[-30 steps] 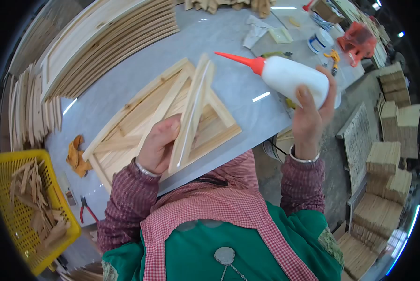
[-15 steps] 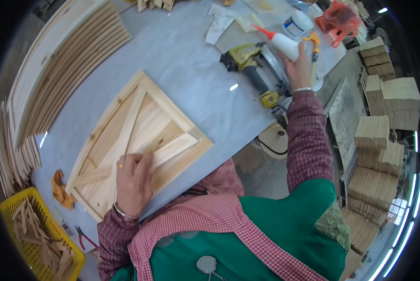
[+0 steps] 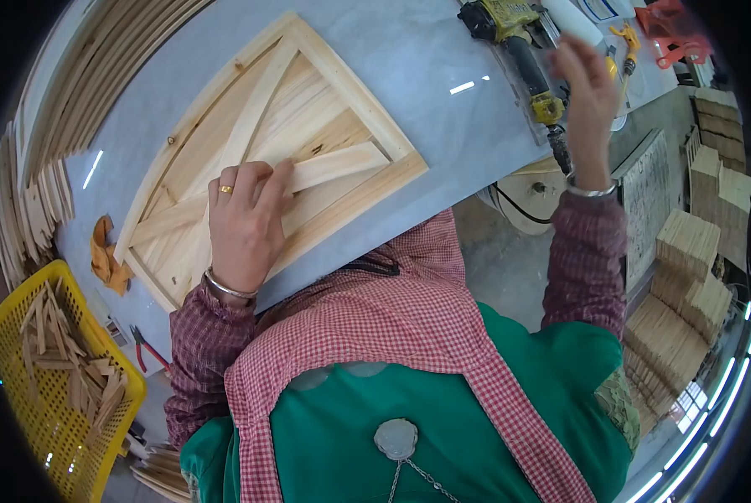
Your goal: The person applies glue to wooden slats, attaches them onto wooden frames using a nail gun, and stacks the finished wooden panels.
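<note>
A wooden frame panel (image 3: pixel 250 151) with one curved side lies on the grey-blue table (image 3: pixel 367 50). My left hand (image 3: pixel 248 222) presses down on a flat wooden strip (image 3: pixel 342 165) inside the panel, its fingers bent and close together around the strip's near end. Off to the right, my right hand (image 3: pixel 589 96) is raised beside a nail gun (image 3: pixel 526 63), its fingers apart and holding nothing. Just beyond that hand, the white bottle (image 3: pixel 570 18) lies on the table, partly cut off by the top edge.
Curved wooden frames (image 3: pixel 107 75) are stacked at the upper left. A yellow basket (image 3: pixel 65 419) of wood scraps, an orange cloth (image 3: pixel 107 256) and red pliers (image 3: pixel 149 350) are at the left. Wood block stacks (image 3: pixel 673 327) and a red bag (image 3: pixel 673 33) are at the right.
The glued strip has gone from my raised left hand down into the panel. My right hand has moved the bottle to the back right and let it go. The view has shifted.
</note>
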Motion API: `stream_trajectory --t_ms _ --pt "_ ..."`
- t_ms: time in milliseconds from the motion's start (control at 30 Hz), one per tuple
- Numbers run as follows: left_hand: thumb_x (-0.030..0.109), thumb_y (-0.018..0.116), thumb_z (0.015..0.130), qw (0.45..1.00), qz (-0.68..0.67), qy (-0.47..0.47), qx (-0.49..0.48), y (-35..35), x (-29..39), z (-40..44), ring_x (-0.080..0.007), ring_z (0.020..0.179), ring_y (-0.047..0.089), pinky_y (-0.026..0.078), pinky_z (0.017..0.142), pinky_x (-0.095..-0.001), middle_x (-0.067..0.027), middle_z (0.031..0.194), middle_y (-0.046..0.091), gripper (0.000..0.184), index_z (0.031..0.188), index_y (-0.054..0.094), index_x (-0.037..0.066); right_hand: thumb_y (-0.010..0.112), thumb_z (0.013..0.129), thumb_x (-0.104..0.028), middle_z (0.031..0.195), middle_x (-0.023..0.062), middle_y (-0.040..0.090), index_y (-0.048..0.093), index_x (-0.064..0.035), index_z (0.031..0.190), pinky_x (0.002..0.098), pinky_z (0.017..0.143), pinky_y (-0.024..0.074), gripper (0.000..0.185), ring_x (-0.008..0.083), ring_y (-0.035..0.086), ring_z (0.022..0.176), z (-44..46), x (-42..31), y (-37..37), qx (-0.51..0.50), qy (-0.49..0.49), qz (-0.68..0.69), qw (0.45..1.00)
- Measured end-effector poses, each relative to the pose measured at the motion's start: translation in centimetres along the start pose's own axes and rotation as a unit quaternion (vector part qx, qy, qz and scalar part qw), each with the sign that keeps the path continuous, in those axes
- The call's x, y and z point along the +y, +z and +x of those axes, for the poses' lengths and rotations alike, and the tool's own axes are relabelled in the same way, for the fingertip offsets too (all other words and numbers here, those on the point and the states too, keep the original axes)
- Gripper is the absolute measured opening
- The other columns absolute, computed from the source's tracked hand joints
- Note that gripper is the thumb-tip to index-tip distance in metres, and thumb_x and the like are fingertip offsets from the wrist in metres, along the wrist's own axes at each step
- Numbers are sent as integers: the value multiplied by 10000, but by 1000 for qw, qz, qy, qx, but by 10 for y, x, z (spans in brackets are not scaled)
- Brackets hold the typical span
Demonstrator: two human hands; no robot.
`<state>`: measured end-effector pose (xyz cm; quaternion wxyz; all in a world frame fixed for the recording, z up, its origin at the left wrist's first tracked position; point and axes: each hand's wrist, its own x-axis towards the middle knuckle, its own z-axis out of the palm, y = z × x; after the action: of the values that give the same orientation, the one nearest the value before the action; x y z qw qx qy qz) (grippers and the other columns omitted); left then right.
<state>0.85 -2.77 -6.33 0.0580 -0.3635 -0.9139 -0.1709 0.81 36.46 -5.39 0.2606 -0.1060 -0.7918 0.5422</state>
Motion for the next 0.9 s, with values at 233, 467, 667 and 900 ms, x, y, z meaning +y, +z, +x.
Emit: stream_trajectory --t_ms 233,467,667,900 --pt "61 625 735 1000 15 -6 4 7 1 0 -232 850 516 384 737 -363 -61 912 543 336 1071 630 65 569 912 -92 954 33 607 581 -8 1127 206 610 450 231 77 565 765 -99 -21 57 -187 134 56 972" --pt "44 608 738 1000 19 -5 6 14 -1 2 -228 861 517 387 747 -362 -57 917 543 338 1075 624 64 599 903 -116 895 25 569 580 -10 1116 198 575 442 239 59 518 710 -119 -19 85 -247 112 8 963" --pt "31 596 730 1000 3 -11 14 15 0 4 -226 863 514 386 743 -362 -54 909 542 342 1069 624 64 670 862 -178 817 0 536 587 -20 1049 185 533 396 259 45 477 671 -115 -18 98 -223 111 -52 967" --pt "87 587 745 998 0 -6 55 27 -9 -1 -215 837 501 390 720 -355 -45 844 502 292 1035 628 80 745 798 -210 753 -35 475 569 -29 965 177 528 355 303 36 427 643 -114 -24 111 -214 103 -110 965"
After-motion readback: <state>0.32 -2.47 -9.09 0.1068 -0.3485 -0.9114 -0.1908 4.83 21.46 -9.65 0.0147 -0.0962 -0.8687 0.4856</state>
